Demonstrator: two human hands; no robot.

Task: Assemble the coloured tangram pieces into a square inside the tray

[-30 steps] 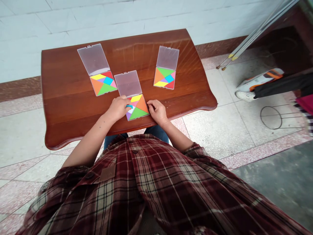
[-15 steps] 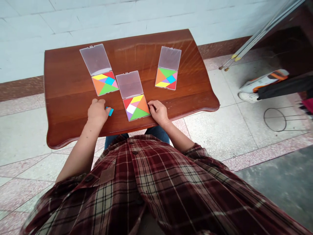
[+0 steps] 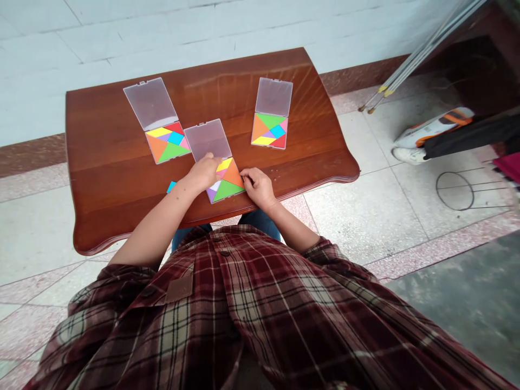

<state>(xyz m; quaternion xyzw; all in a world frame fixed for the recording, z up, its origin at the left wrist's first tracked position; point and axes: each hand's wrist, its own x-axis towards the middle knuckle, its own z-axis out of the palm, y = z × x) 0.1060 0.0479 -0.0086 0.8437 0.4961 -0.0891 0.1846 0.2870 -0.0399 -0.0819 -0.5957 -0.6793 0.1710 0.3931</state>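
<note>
The middle tangram box (image 3: pixel 225 192) lies on the table near me with its clear lid (image 3: pixel 209 140) folded back. My left hand (image 3: pixel 204 172) reaches over its upper left part, fingers extended over the pieces there and hiding the red one. A white square gap (image 3: pixel 215 186) shows among the coloured pieces. My right hand (image 3: pixel 259 187) has curled fingers at the box's right edge, thumb and forefinger against it. A loose blue tangram square (image 3: pixel 171 187) lies on the table left of the box, beside my left forearm and partly covered by it.
Two more open tangram boxes with pieces in place lie farther off, one at the left (image 3: pixel 168 143) and one at the right (image 3: pixel 269 131). The brown wooden table (image 3: pixel 117 206) stands by a pale wall. A person's leg (image 3: pixel 459 142), crutches (image 3: pixel 422 51) and a wire hoop (image 3: pixel 455 190) are at the right.
My left hand has moved right from the blue square onto the middle tangram box, leaving the square on the table. My right hand stays at the box's right edge. The view has shifted slightly.
</note>
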